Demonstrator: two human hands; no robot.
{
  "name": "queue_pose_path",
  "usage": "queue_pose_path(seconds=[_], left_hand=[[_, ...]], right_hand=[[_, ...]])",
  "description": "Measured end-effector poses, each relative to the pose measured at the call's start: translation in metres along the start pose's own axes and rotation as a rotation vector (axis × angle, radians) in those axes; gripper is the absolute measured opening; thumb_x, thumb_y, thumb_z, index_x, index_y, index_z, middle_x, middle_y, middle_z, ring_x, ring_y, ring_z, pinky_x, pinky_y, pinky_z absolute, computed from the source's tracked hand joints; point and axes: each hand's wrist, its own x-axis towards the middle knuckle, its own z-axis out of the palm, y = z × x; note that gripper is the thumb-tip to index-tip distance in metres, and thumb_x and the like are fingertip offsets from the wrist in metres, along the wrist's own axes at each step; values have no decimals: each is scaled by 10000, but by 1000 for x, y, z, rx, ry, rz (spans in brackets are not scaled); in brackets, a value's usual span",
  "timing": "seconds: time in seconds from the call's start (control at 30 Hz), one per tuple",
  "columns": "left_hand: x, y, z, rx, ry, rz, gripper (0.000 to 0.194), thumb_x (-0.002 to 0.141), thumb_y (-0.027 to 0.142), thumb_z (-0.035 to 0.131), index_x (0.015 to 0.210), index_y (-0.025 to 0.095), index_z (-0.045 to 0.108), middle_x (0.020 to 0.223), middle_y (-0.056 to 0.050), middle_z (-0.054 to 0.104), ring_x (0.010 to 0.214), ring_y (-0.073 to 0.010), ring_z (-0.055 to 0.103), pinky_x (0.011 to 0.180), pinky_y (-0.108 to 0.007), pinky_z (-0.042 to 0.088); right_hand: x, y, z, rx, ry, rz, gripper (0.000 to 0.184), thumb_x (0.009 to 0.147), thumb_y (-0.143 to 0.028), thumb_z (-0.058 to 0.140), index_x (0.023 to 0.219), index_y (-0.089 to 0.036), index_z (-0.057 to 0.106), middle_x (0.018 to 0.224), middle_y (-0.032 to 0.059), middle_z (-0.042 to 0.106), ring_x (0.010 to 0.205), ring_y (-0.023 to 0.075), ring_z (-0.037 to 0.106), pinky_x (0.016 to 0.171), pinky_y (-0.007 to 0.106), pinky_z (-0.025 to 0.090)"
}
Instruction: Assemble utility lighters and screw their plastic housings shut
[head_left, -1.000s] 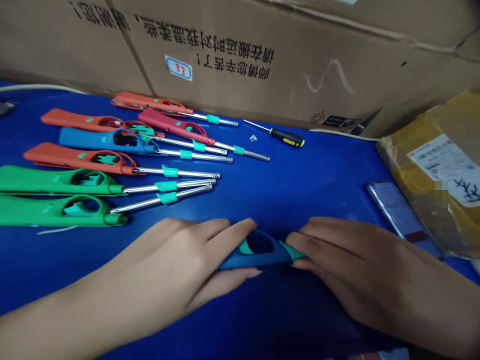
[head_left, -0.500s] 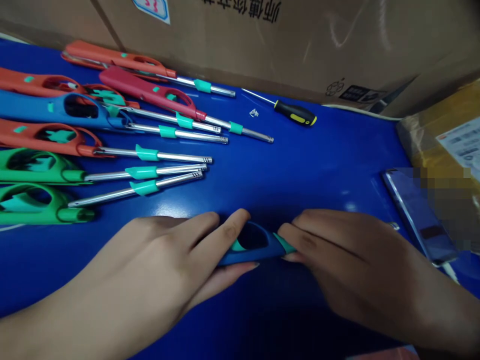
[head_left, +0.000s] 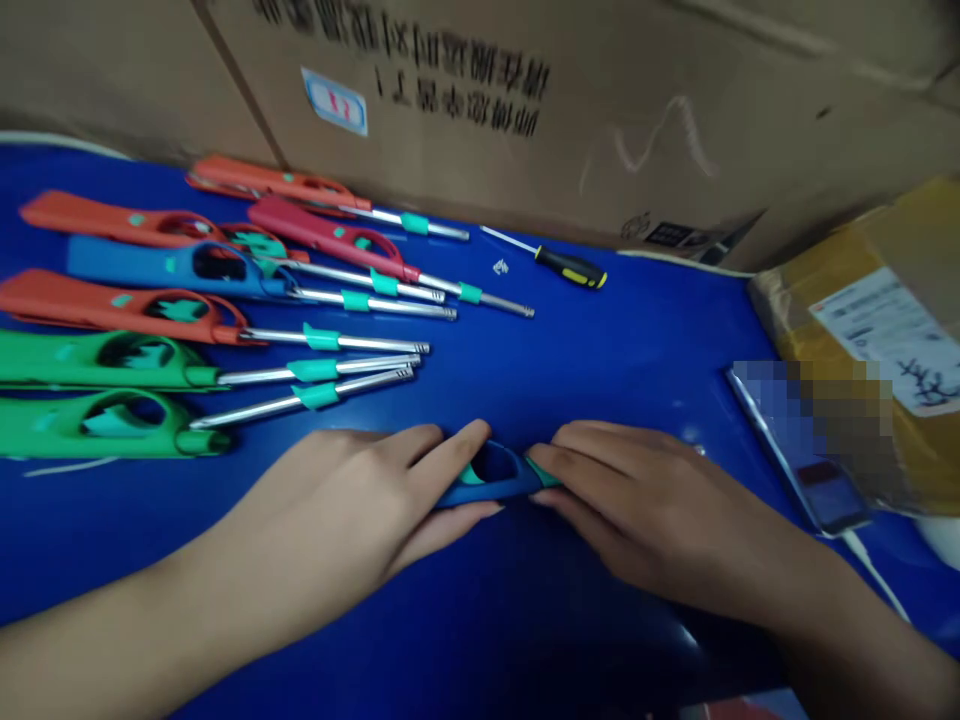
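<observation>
A blue long-necked lighter (head_left: 502, 488) lies level between my hands, low over the front of the table. My left hand (head_left: 360, 500) is closed around its handle, next to the trigger loop. With fingers pinched together, my right hand (head_left: 637, 485) grips the front end, where a teal collar (head_left: 541, 474) shows. The rest of that end is hidden under my fingers. To the left lie several taken-apart lighters, including a green one (head_left: 45, 425), an orange one (head_left: 60, 297) and a red one (head_left: 322, 235), with metal tubes bearing teal collars.
A black-and-yellow screwdriver (head_left: 570, 268) rests at the back beside a small pile of screws (head_left: 500, 267). Behind stands a large cardboard box (head_left: 465, 170). At the right are a phone (head_left: 832, 500) with a white cable (head_left: 874, 575) and a taped carton (head_left: 847, 260).
The view has tilted upward and shifted, showing more of the large box. Both hands still hold the blue lighter in nearly the same grip.
</observation>
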Motion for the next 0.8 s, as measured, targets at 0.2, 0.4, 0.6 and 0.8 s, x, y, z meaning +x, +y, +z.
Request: queue_pose_path(seconds=[0.2, 0.4, 0.6, 0.8], left_hand=[[3, 0, -10, -50, -110, -59, 464, 1046, 509, 438, 1352, 201, 602, 1101, -80, 782, 772, -274, 786, 639, -381, 631], [13, -2, -29, -196, -86, -216, 413, 1021, 465, 495, 1348, 236, 600, 1213, -69, 756, 1038, -257, 759, 875, -373, 624], [60, -16, -36, -87, 53, -124, 472, 983, 336, 545, 1412, 140, 539, 1340, -170, 681, 1191, -297, 696, 1004, -441, 583], [158, -29, -35, -21, 46, 34, 438, 994, 310, 611, 1401, 163, 537, 1382, -147, 609, 1226, -277, 631, 1024, -489, 548]], right_hand=[[5, -4, -5, 21, -132, 72, 233, 1044, -354, 494, 995, -197, 659, 936, 50, 729, 825, 220, 692, 713, 356, 530], [9, -9, -14, -72, 149, 118, 221, 1035, -253, 482, 1140, -173, 659, 1146, 115, 684, 1062, 255, 602, 907, 418, 490], [10, -12, -1, 141, 526, -15, 207, 864, -85, 531, 991, -180, 663, 943, 62, 692, 877, 192, 587, 819, 356, 470], [12, -4, 19, 182, 394, -45, 172, 741, -63, 573, 785, -210, 652, 805, 3, 662, 755, 157, 578, 755, 302, 455]])
